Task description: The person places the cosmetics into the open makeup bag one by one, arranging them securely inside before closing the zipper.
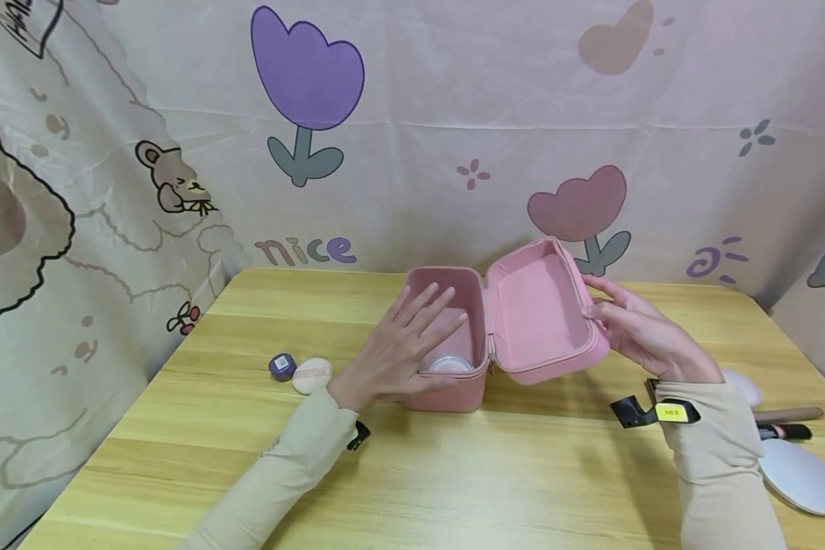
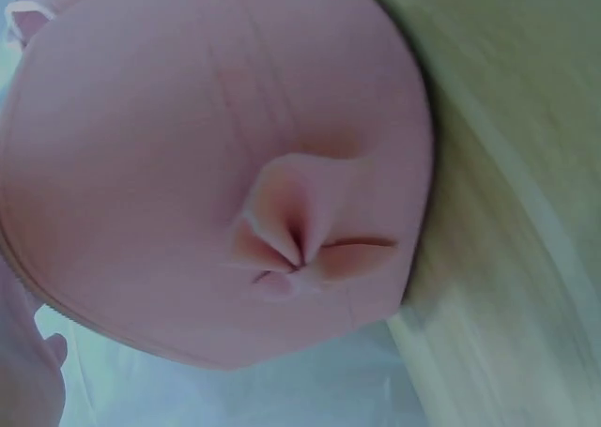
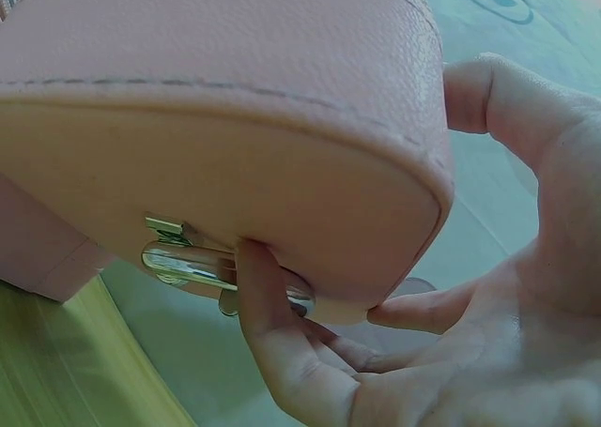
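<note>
Pink case (image 1: 447, 396), lid (image 1: 539, 313) raised
Right hand (image 1: 639, 332) grips the lid; left hand (image 1: 400, 355), fingers spread, perhaps touches the case.

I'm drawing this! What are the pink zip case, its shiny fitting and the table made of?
The pink zip case looks like satiny leather, maybe fake: grained, stitched. Its fitting seems polished metal: bright reflections. The table looks like smooth wood or laminate: streaky grain.

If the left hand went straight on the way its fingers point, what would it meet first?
Likely the far wall of the pink case, though the left hand might pass above it; depth is unclear.
</note>
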Action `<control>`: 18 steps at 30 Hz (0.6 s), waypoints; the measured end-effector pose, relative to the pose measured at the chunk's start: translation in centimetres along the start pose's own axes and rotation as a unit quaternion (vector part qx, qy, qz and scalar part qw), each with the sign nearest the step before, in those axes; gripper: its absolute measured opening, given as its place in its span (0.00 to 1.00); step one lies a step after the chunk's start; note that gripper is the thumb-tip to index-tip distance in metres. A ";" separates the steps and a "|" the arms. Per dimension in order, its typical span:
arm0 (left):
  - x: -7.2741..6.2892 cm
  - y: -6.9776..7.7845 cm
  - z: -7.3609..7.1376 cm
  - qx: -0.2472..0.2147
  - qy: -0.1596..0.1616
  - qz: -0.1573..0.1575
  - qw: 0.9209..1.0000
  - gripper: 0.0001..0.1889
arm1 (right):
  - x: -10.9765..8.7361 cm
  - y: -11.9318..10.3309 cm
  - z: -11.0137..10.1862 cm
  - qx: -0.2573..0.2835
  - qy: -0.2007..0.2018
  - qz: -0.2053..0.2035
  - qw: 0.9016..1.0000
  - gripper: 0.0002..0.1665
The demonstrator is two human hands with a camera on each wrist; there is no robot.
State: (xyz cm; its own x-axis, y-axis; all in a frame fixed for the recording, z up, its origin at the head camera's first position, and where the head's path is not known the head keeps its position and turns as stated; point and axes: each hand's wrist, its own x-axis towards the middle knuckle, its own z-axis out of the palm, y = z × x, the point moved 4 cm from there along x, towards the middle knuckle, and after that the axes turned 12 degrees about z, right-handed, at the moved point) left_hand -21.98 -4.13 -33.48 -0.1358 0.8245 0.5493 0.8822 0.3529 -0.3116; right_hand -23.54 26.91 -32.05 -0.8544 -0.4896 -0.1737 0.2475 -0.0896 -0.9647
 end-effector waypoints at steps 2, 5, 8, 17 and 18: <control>0.0 0.0 -0.2 -0.008 0.013 -0.005 1.000 0.46 | 0.0 0.0 0.1 -0.002 -0.001 0.001 1.000 0.28; 0.1 0.0 -0.8 -0.015 0.031 -0.007 0.999 0.45 | 0.0 0.1 0.1 -0.006 -0.001 0.001 1.000 0.29; 0.3 0.0 -1.3 -0.015 0.045 -0.005 0.999 0.45 | -0.1 0.0 0.1 -0.008 0.002 0.002 1.000 0.30; 0.2 -0.6 -2.2 -0.002 0.078 -0.007 0.997 0.43 | -0.1 -0.1 0.0 -0.012 0.007 0.001 1.000 0.33; 0.2 -0.7 -2.3 -0.005 0.081 -0.008 0.997 0.43 | -0.1 -0.1 0.0 -0.013 0.007 0.001 1.000 0.33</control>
State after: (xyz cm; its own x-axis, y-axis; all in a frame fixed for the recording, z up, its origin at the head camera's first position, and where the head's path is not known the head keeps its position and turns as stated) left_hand -21.54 -5.27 -31.36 -0.0763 0.7361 0.6726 0.8847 0.3611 -0.2948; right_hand -23.47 26.93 -31.95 -0.8603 -0.4773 -0.1790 0.2376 -0.0649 -0.9692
